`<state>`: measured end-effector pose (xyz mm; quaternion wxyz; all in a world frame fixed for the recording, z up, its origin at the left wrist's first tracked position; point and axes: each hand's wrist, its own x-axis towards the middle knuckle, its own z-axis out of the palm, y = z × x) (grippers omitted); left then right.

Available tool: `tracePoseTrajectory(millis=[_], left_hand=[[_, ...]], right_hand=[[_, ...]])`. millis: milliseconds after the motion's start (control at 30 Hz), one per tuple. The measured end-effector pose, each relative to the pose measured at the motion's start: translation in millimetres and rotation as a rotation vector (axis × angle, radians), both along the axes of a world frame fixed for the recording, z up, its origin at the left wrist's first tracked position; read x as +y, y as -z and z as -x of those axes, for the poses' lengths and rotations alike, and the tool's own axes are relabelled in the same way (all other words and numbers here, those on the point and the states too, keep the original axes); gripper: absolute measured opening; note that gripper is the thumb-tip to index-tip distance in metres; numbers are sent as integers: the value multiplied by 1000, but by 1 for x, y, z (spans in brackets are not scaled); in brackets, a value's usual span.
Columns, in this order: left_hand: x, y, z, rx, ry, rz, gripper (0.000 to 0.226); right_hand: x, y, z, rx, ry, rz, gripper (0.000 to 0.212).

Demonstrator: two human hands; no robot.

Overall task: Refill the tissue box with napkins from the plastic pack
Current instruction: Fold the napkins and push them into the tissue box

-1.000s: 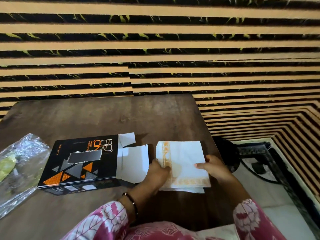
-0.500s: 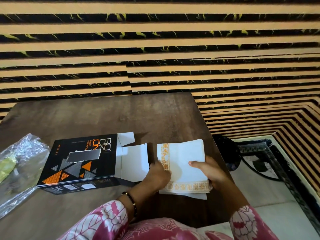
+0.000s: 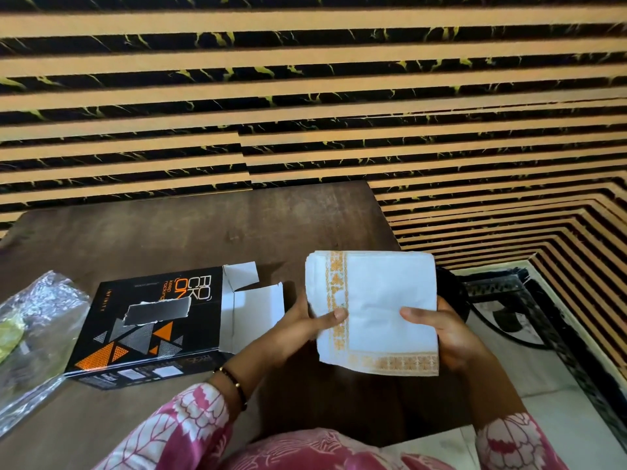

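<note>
A stack of white napkins (image 3: 380, 300) with a gold patterned border is held up above the table, tilted toward me. My left hand (image 3: 305, 325) grips its left edge, thumb on top. My right hand (image 3: 441, 329) grips its right edge, thumb on top. To the left lies the black and orange tissue box (image 3: 142, 327), flat on the table, with its right end flaps (image 3: 258, 310) open and white inside. The crumpled clear plastic pack (image 3: 37, 330) lies at the far left.
The dark wooden table (image 3: 190, 232) stands against a striped black and tan wall (image 3: 305, 96). Its right edge is just under my right hand. Beyond that edge, a dark round object (image 3: 453, 293) and a patterned floor (image 3: 543, 334) lie below.
The napkin stack, which lay on the table under both hands, has been lifted off the table and tilted up toward me. Both hands shifted to its side edges.
</note>
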<state>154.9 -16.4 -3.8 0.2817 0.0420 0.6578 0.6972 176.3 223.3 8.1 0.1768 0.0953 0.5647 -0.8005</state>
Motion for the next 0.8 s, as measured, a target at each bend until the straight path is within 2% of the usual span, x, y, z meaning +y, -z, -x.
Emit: tracePoseTrajectory(millis=[100, 167, 233, 300, 400, 467, 600, 800], left_hand=[[-4, -3, 3, 19, 40, -102, 54], [-2, -4, 4, -4, -47, -171, 53], [-1, -3, 5, -52, -150, -254, 53], [-3, -4, 7, -71, -176, -261, 56], [-5, -10, 6, -79, -115, -226, 55], [-5, -12, 6, -94, -84, -226, 53], [1, -12, 2, -130, -78, -194, 54], [-3, -19, 2, -149, -121, -217, 43]], right_hand=[[7, -5, 0, 27, -10, 38, 66], [9, -4, 0, 24, 10, 49, 83], [9, -1, 2, 15, 26, 72, 88], [5, -1, 2, 11, 33, 93, 85], [-1, 3, 1, -41, 70, 111, 94], [-7, 4, -1, -83, 77, 142, 88], [-19, 2, -1, -173, 65, 145, 45], [-20, -2, -3, -184, 112, 184, 51]])
